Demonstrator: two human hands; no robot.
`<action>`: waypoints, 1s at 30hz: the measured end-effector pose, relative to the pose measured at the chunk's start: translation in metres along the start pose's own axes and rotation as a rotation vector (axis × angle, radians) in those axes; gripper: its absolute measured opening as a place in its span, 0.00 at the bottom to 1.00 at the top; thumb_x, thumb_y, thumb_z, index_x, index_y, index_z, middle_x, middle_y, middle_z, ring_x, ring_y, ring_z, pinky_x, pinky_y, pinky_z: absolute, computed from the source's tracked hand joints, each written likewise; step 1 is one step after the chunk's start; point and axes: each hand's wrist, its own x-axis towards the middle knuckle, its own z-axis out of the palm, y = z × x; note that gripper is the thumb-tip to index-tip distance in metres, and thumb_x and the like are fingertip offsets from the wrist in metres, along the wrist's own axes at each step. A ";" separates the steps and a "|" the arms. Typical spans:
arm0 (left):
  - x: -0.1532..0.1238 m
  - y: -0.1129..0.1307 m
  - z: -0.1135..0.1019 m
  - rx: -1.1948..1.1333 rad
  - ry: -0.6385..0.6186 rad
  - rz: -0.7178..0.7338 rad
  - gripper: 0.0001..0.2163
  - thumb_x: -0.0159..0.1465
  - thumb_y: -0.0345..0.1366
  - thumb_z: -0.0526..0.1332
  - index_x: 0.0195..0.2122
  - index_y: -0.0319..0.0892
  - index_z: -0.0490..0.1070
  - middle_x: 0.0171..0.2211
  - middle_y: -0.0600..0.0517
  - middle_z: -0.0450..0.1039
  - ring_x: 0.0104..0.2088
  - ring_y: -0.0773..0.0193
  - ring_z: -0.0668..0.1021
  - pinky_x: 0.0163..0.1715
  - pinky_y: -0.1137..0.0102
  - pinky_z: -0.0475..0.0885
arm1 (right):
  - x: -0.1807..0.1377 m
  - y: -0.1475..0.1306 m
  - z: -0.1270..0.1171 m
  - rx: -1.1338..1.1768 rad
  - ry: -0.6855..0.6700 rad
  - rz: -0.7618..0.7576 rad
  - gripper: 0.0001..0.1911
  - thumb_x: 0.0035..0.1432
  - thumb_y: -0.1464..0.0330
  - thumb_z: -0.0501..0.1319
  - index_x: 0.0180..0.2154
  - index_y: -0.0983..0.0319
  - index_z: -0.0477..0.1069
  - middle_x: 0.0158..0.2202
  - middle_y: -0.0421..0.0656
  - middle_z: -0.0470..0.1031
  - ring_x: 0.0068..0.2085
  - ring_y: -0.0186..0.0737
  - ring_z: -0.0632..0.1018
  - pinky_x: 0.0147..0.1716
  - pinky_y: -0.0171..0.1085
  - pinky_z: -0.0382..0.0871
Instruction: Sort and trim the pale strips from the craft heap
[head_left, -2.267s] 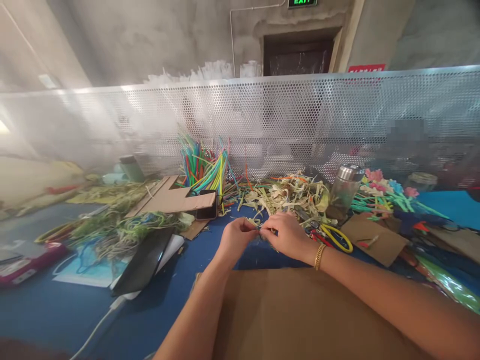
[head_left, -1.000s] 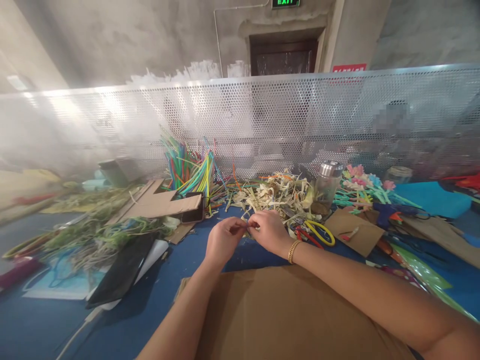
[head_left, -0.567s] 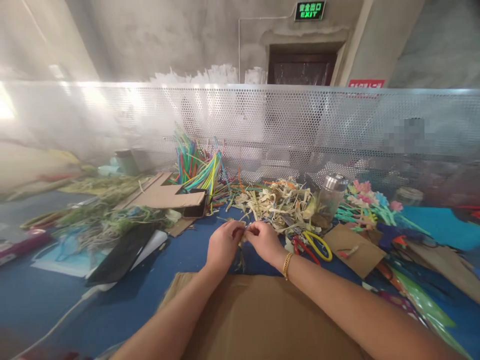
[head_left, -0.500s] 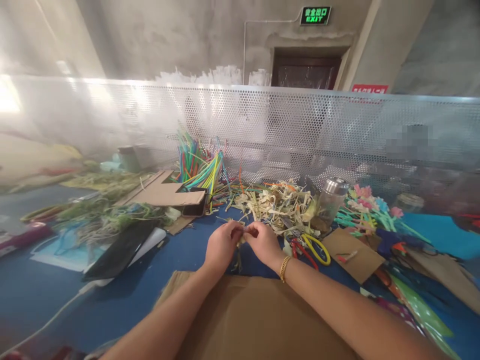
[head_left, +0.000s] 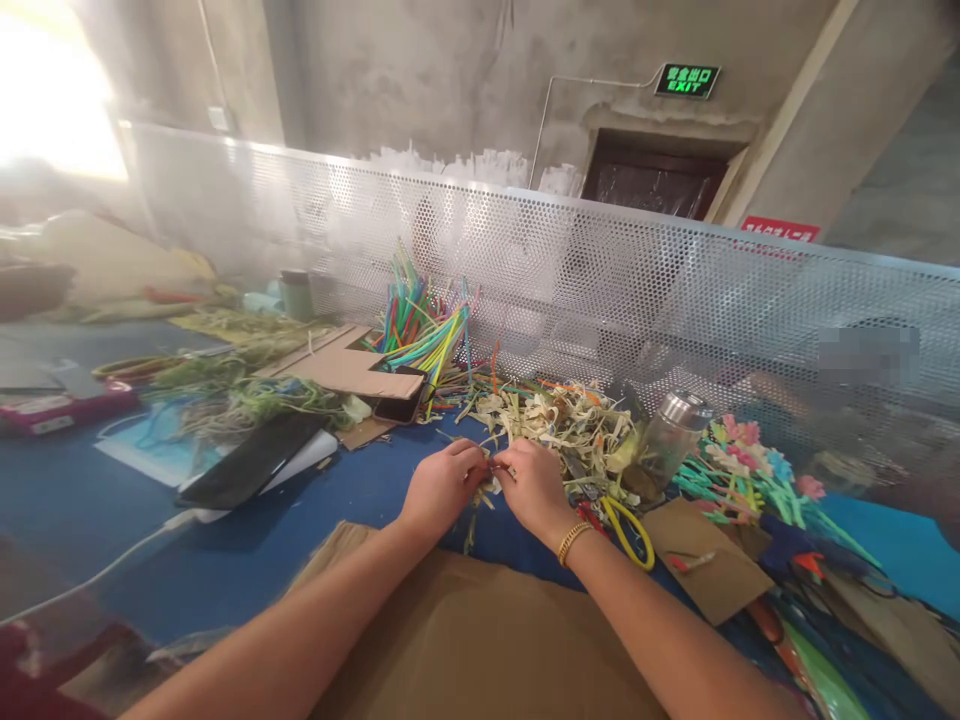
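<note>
My left hand and my right hand meet fingertip to fingertip over the blue table. Both pinch a small pale strip of dried plant husk, mostly hidden by the fingers; its loose ends hang below them. Just behind my hands spreads a heap of dried husk strips. Close to my right wrist lie scissors with yellow handles, and red handles show partly behind my hand. Beneath my forearms is a sheet of brown cardboard.
To the left are a black phone, tangled green fibres and a cut cardboard piece. Colourful stems stand behind. On the right are a clear bottle, artificial flowers and a cardboard square. A perforated metal screen borders the back.
The view has turned left and tilted. My hands stay pinched together at nearly the same place, and pale strip ends now show more below the fingers.
</note>
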 end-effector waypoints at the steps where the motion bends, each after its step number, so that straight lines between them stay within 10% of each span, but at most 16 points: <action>1: 0.000 0.001 0.000 0.014 -0.007 0.007 0.09 0.65 0.33 0.54 0.28 0.43 0.70 0.34 0.51 0.73 0.34 0.67 0.75 0.33 0.74 0.64 | 0.000 0.000 -0.002 -0.020 -0.008 -0.019 0.06 0.58 0.69 0.61 0.33 0.57 0.78 0.35 0.43 0.76 0.43 0.42 0.74 0.41 0.39 0.59; 30: 0.001 0.004 0.000 0.012 -0.066 -0.117 0.05 0.56 0.28 0.60 0.25 0.43 0.71 0.30 0.53 0.73 0.28 0.67 0.73 0.28 0.73 0.62 | 0.000 -0.006 -0.010 -0.155 0.057 -0.187 0.03 0.54 0.71 0.61 0.28 0.61 0.72 0.40 0.45 0.72 0.45 0.45 0.68 0.44 0.44 0.57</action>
